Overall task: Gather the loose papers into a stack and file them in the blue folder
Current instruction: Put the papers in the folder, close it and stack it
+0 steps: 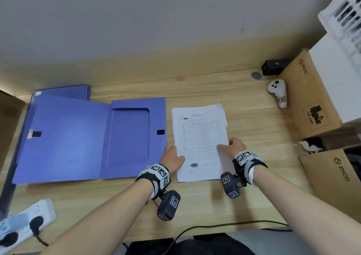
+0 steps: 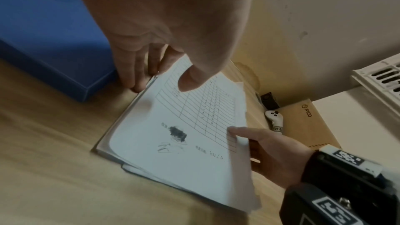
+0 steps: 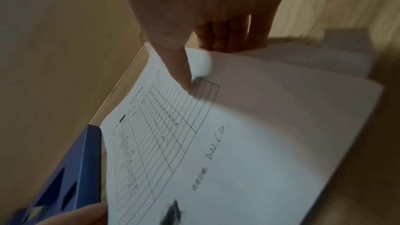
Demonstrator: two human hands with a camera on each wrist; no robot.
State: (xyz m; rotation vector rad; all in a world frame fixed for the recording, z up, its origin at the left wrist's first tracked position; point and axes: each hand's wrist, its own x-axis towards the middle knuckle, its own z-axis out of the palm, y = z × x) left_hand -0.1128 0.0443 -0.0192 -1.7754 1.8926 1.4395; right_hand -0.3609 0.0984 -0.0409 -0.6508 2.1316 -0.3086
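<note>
The paper stack (image 1: 199,141) lies on the wooden desk (image 1: 244,118) just right of the open blue folder (image 1: 78,137), its sheets roughly squared but with corners stepping out at the far right and near edges. The top sheet carries a ruled table, a handwritten date and a dark smudge near its lower part. The left hand (image 1: 172,157) pinches the stack's near-left edge, thumb on top and fingers tucked under it. The right hand (image 1: 233,146) pinches the near-right edge the same way, thumb pressed on the table's corner, and there the sheets lift and curl.

A black cable (image 1: 224,226) runs along the near desk edge, and a white power strip (image 1: 25,218) sits at near left. Cardboard boxes (image 1: 308,90) stand at the right. Beyond them, close to the wall, lie a white controller (image 1: 278,92) and a small black box (image 1: 273,67).
</note>
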